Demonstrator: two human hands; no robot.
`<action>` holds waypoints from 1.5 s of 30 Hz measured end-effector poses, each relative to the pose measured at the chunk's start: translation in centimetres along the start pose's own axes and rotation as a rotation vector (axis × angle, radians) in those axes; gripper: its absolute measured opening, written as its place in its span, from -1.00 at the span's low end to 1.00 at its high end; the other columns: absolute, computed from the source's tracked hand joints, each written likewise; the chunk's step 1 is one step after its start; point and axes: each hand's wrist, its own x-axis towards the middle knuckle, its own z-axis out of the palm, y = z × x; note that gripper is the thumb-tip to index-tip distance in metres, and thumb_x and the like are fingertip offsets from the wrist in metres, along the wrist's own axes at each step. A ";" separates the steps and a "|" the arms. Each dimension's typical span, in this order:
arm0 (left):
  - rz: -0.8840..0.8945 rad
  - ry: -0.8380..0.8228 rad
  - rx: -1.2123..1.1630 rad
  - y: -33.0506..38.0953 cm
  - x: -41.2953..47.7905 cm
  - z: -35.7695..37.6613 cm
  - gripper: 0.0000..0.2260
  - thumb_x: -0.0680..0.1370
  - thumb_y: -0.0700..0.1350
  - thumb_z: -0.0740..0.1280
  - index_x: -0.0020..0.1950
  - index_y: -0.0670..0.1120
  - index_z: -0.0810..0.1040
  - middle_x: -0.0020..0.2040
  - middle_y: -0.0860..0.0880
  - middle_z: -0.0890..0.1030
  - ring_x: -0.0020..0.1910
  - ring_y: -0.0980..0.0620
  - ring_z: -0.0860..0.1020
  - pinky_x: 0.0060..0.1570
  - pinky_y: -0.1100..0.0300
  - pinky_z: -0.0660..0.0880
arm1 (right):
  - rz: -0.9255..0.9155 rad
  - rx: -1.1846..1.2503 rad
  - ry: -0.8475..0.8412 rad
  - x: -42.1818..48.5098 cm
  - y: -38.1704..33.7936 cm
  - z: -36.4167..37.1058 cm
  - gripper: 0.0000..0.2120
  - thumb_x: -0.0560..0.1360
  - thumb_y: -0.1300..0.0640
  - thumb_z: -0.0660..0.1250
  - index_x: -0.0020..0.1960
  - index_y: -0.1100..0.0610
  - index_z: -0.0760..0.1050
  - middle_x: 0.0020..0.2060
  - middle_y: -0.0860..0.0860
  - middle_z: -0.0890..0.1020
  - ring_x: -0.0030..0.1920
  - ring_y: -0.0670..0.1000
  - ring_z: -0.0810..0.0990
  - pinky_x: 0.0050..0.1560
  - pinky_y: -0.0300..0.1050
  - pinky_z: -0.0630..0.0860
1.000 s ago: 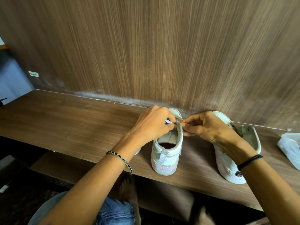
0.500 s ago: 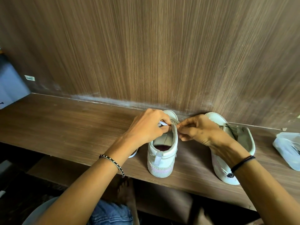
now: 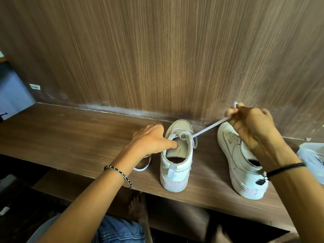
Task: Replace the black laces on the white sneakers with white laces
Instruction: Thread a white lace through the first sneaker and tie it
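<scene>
Soft, warm light is brightest at the middle of the wood wall (image 3: 175, 58) and dims toward its corners. At the wall's lower right, the right hand (image 3: 252, 123) is motion-blurred. Along the wall's foot, the surface (image 3: 70, 137) bows with wide-angle distortion.

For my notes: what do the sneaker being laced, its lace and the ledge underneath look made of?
Sneaker being laced: smooth white leather or a synthetic look-alike, from its soft sheen and stitched panels. White lace: flat woven fabric, matte, drawn taut as a ribbon. Ledge: wood-grain laminate or veneer, low sheen, streaked brown grain; solid wood cannot be ruled out.
</scene>
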 end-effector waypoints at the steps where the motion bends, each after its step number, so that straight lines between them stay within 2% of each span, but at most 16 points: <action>1: -0.002 -0.006 -0.040 -0.1 0.0 0.0 -0.54 0.41 0.23 0.45 0.16 -0.04 0.60 0.00 0.04 0.64 0.01 0.00 0.58 -0.10 0.09 0.46 | -0.046 -0.066 -0.005 0.1 -0.2 -0.3 -0.74 0.67 0.40 0.11 -0.18 0.21 0.34 -0.26 0.06 0.41 -0.36 -0.09 0.46 -0.34 -0.29 0.46; 3: 0.042 -0.010 -0.146 -0.2 0.1 0.2 -0.69 0.40 0.17 0.47 0.01 0.01 0.66 -0.11 0.04 0.67 -0.06 0.02 0.61 -0.15 0.10 0.48 | -0.098 -0.437 -0.088 0.0 -0.2 -0.7 -0.82 0.67 0.32 0.18 -0.11 0.23 0.41 -0.28 0.02 0.42 -0.35 -0.11 0.39 -0.42 -0.34 0.38; 7: 0.186 0.009 -0.233 -0.1 0.7 0.6 -0.73 0.44 -0.03 0.49 0.14 0.04 0.63 0.08 0.06 0.56 0.18 0.05 0.52 0.21 0.02 0.49 | 0.018 -0.985 -0.351 -0.9 1.9 -0.8 -0.92 0.62 0.29 0.30 0.02 0.26 0.57 -0.33 0.02 0.56 -0.40 -0.11 0.44 -0.42 -0.29 0.40; 11: 0.234 0.057 -0.290 -0.1 1.3 1.0 -0.76 0.42 -0.10 0.47 0.07 0.05 0.66 -0.01 0.13 0.66 0.06 0.10 0.60 0.13 0.03 0.55 | -0.048 -1.426 -0.583 -2.1 2.8 0.0 -0.78 0.61 0.08 0.35 -0.19 0.10 0.60 -0.57 -0.18 0.48 -0.49 -0.21 0.44 -0.33 -0.32 0.32; 13: 0.229 0.060 -0.296 -0.1 1.4 1.1 -0.78 0.41 -0.11 0.45 0.05 0.04 0.67 -0.04 0.14 0.67 0.02 0.12 0.61 0.11 0.01 0.56 | -0.135 -1.444 -0.540 -1.9 2.8 0.0 -0.59 0.60 -0.03 0.37 -0.36 0.12 0.45 -0.56 -0.13 0.36 -0.50 -0.14 0.31 -0.37 -0.26 0.27; 15: 0.232 0.063 -0.285 -0.2 1.4 1.1 -0.79 0.42 -0.12 0.44 0.05 0.02 0.67 -0.04 0.13 0.67 0.01 0.12 0.60 0.11 0.00 0.56 | -0.286 -1.289 -0.389 -1.8 2.9 0.0 -0.56 0.61 -0.05 0.36 -0.36 0.11 0.38 -0.48 -0.08 0.32 -0.43 -0.10 0.26 -0.34 -0.17 0.25; 17: 0.233 0.065 -0.267 -0.2 1.4 1.1 -0.80 0.43 -0.11 0.42 0.04 0.03 0.67 -0.04 0.14 0.66 0.02 0.10 0.60 0.10 -0.01 0.56 | -0.325 -0.849 -0.309 -1.8 3.1 0.4 -0.65 0.67 0.05 0.30 -0.27 0.12 0.45 -0.39 -0.07 0.43 -0.34 -0.09 0.34 -0.22 -0.16 0.29; 20: 0.212 0.051 -0.241 -0.1 1.3 1.0 -0.78 0.42 -0.07 0.40 0.06 0.08 0.65 -0.01 0.15 0.64 0.08 0.07 0.57 0.12 -0.04 0.55 | -0.124 0.013 -0.251 -1.3 1.9 1.2 -0.76 0.62 0.26 0.25 -0.20 0.08 0.48 -0.27 -0.03 0.58 -0.24 -0.07 0.54 -0.07 -0.13 0.51; 22: 0.199 0.048 -0.226 0.0 1.2 0.9 -0.73 0.39 -0.01 0.38 0.09 0.10 0.64 0.02 0.14 0.64 0.13 0.05 0.56 0.15 -0.05 0.54 | 0.035 0.269 -0.187 -1.0 1.2 1.4 -0.84 0.64 0.19 0.22 -0.13 0.11 0.41 -0.28 0.02 0.53 -0.33 -0.07 0.48 -0.28 -0.23 0.53; 25: 0.183 0.061 -0.207 0.0 1.2 0.9 -0.74 0.43 -0.04 0.40 0.11 0.09 0.64 0.05 0.13 0.64 0.15 0.03 0.55 0.16 -0.06 0.53 | 0.102 -0.244 -0.118 -1.0 1.2 0.9 -0.82 0.65 0.18 0.19 -0.13 0.12 0.40 -0.31 0.02 0.50 -0.51 -0.13 0.27 -0.57 -0.30 0.21; 29: 0.174 0.062 -0.203 0.2 1.0 0.8 -0.75 0.42 -0.04 0.40 0.09 0.09 0.64 0.04 0.14 0.66 0.14 0.04 0.57 0.14 -0.06 0.54 | -0.017 -1.181 -0.335 -1.6 2.9 0.1 -0.90 0.57 0.13 0.32 -0.09 0.11 0.57 -0.31 -0.05 0.63 -0.41 -0.12 0.47 -0.38 -0.21 0.39; 32: 0.155 0.057 -0.212 0.4 0.8 0.7 -0.67 0.32 0.04 0.33 0.06 0.11 0.64 0.00 0.16 0.66 0.10 0.04 0.59 0.12 -0.06 0.56 | 0.030 -1.506 -0.533 -2.0 3.5 0.3 -0.66 0.59 -0.06 0.36 -0.33 0.01 0.61 -0.55 -0.19 0.50 -0.44 -0.20 0.44 -0.28 -0.25 0.33; 34: 0.158 0.057 -0.207 0.3 0.9 0.8 -0.64 0.31 0.04 0.32 0.09 0.12 0.64 0.02 0.16 0.66 0.12 0.04 0.59 0.13 -0.06 0.55 | -0.057 -1.371 -0.484 -2.1 3.8 0.4 -0.60 0.60 -0.04 0.38 -0.42 -0.07 0.58 -0.59 -0.19 0.42 -0.47 -0.17 0.37 -0.29 -0.26 0.29; 38: 0.161 0.062 -0.186 0.1 1.0 0.9 -0.76 0.41 0.00 0.38 0.06 0.10 0.63 0.02 0.12 0.65 0.11 0.00 0.58 0.10 -0.09 0.55 | -0.191 -0.706 -0.273 -1.9 3.6 1.0 -0.69 0.65 0.07 0.33 -0.26 0.07 0.58 -0.44 -0.12 0.49 -0.38 -0.19 0.39 -0.17 -0.25 0.31; 43: 0.170 0.082 -0.162 0.1 1.0 0.9 -0.80 0.48 -0.06 0.40 0.09 0.10 0.64 0.00 0.10 0.64 0.07 0.01 0.57 0.07 -0.05 0.56 | -0.008 0.012 -0.198 -1.1 1.9 1.6 -0.78 0.65 0.22 0.25 -0.17 0.15 0.51 -0.33 -0.02 0.51 -0.29 -0.08 0.52 -0.04 -0.11 0.52; 45: 0.169 0.080 -0.150 0.1 0.9 0.8 -0.79 0.49 -0.06 0.40 0.11 0.10 0.64 0.04 0.09 0.64 0.10 0.00 0.56 0.08 -0.04 0.55 | 0.024 0.022 -0.143 -1.3 2.0 1.5 -0.84 0.64 0.23 0.22 -0.12 0.17 0.48 -0.38 -0.01 0.43 -0.37 -0.04 0.47 -0.29 -0.17 0.53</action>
